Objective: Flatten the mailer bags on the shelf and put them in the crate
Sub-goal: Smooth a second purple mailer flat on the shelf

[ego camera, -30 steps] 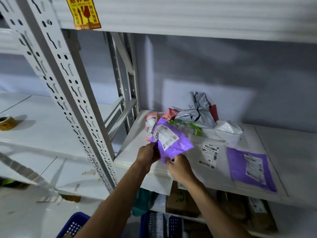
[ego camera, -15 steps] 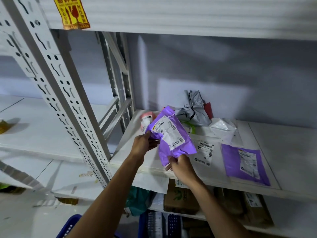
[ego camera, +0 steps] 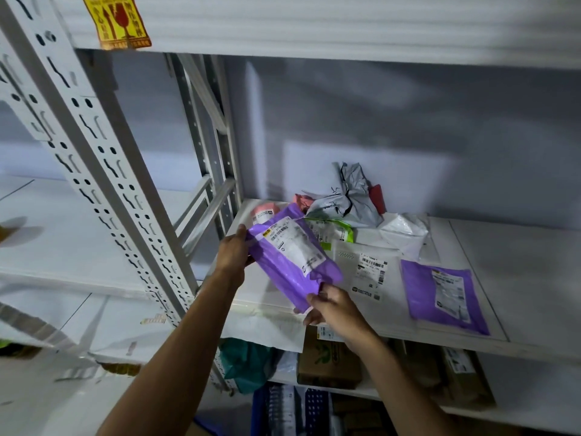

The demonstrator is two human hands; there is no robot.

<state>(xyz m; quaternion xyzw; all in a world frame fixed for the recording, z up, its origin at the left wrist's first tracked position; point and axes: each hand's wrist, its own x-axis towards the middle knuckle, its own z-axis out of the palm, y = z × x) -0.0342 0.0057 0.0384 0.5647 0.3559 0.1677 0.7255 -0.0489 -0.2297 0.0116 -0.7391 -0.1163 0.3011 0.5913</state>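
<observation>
Here, in the middle of the frame, a person holds a purple bag (ego camera: 292,259) in the air just above the front edge of a white shelf (ego camera: 471,240), label facing up. The left hand (ego camera: 234,251) grips the bag's upper-left end, thumb on top and fingers curled behind. The right hand (ego camera: 330,306) pinches the lower-right end between thumb and fingers. The bag looks light, thin and soft: its plastic is wrinkled and it bulges a little between the two grips, so it would likely sag if held by one corner. The film appears smooth and may slip. The safest hold seems to be at the two short ends, drawn gently taut before the bag is pressed flat on the shelf. Right of centre, a second purple bag (ego camera: 446,297) and a white bag (ego camera: 361,265) lie flat, with crumpled bags (ego camera: 349,199) heaped behind them. Blue perforated plastic (ego camera: 314,410) at the bottom edge may be the crate, though that cannot be told for sure.
</observation>
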